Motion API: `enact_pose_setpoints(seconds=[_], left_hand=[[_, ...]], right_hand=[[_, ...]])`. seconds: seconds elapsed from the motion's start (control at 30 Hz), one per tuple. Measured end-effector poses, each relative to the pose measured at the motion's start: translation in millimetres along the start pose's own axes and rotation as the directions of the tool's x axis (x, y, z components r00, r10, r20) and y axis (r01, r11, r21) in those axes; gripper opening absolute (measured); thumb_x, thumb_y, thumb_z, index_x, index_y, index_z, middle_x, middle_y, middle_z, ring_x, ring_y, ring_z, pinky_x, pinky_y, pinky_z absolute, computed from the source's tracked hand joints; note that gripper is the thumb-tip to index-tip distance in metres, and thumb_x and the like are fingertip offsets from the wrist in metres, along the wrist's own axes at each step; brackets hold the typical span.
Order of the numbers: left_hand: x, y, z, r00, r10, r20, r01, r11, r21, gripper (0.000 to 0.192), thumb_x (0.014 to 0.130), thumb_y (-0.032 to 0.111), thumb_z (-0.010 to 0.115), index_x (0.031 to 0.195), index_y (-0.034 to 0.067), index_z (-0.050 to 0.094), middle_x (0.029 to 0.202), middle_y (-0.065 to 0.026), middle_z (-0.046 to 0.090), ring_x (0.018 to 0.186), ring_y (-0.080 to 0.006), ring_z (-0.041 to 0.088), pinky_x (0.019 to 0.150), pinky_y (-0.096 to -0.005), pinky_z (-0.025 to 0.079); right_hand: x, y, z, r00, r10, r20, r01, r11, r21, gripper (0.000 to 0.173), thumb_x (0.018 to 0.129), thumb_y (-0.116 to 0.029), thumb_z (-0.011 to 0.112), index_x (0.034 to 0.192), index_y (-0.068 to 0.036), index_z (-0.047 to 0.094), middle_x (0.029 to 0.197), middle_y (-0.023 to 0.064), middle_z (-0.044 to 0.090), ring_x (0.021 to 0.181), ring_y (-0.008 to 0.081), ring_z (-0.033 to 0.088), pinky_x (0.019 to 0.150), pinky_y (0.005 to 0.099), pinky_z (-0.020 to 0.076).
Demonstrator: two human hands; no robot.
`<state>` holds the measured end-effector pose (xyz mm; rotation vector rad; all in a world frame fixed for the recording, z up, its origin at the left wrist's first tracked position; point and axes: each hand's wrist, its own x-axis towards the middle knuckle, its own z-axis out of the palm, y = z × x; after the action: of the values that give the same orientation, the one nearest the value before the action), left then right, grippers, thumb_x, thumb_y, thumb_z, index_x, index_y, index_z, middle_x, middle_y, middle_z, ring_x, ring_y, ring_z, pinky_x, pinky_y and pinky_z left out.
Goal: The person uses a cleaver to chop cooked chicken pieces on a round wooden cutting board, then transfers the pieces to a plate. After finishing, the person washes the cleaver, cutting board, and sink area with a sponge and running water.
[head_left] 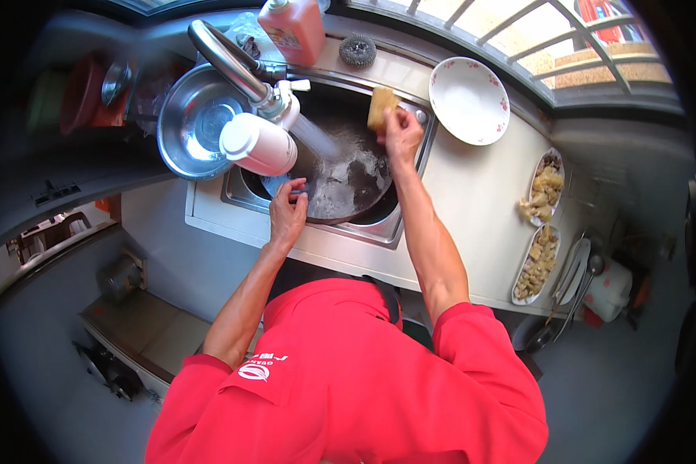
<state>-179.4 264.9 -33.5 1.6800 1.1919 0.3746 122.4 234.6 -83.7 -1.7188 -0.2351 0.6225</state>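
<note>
My right hand [403, 134] holds a yellow sponge [382, 107] above the back right part of the sink [390, 229]. Water pours from the faucet [232, 61], which carries a white filter unit [261, 144], into a large dark wok or pan [356, 185] lying in the sink. My left hand [290, 210] is at the pan's front left edge, fingers bent; whether it grips the rim cannot be told. Something blue shows partly behind the filter, beside that hand.
A steel basin [177, 130] stands left of the faucet. Behind are a pink jug [294, 32] and a steel scourer [357, 50]. To the right are a white bowl [468, 100] and two oblong dishes of food [545, 188], [535, 267]. A barred window borders the counter.
</note>
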Motion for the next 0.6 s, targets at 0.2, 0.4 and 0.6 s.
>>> enact_pose_setpoints(seconds=[0.2,0.4,0.6], left_hand=[[87.8,19.4,37.1,0.841,-0.456,0.292,0.516,0.509,-0.689,0.045,0.106,0.014,0.068,0.147,0.001,0.057,0.133,-0.0151,0.071,0.111,-0.0255,0.074,0.092,-0.0367,0.062],[169.3,3.3,73.4,0.861,-0.27,0.43,0.48,0.158,-0.863,0.039,0.111,0.034,0.061,0.129,0.001,0.069,0.128,-0.0223,0.075,0.122,-0.0348,0.072,0.109,-0.0456,0.058],[93.7,82.6,62.3,0.862,-0.48,0.163,0.363,0.358,-0.86,0.043,0.107,0.041,0.067,0.129,0.004,0.067,0.115,-0.0144,0.073,0.107,-0.0253,0.073,0.101,-0.0416,0.057]], right_hand=[[34.8,-29.6,6.6,0.964,0.207,0.165,-0.197,0.978,-0.073,0.041,0.106,-0.03,0.068,0.131,0.002,0.071,0.114,0.0108,0.075,0.098,0.0202,0.075,0.075,0.033,0.0645],[-52.1,3.7,86.6,0.637,0.324,0.699,-0.741,0.506,0.442,0.025,0.107,-0.024,0.061,0.103,-0.002,0.073,0.088,0.008,0.072,0.069,0.0174,0.067,0.054,0.0311,0.053],[-29.4,4.1,158.5,0.651,0.44,0.619,-0.752,0.487,0.444,0.032,0.106,-0.032,0.067,0.086,-0.007,0.067,0.073,0.0029,0.066,0.055,0.0149,0.059,0.049,0.0292,0.0486]])
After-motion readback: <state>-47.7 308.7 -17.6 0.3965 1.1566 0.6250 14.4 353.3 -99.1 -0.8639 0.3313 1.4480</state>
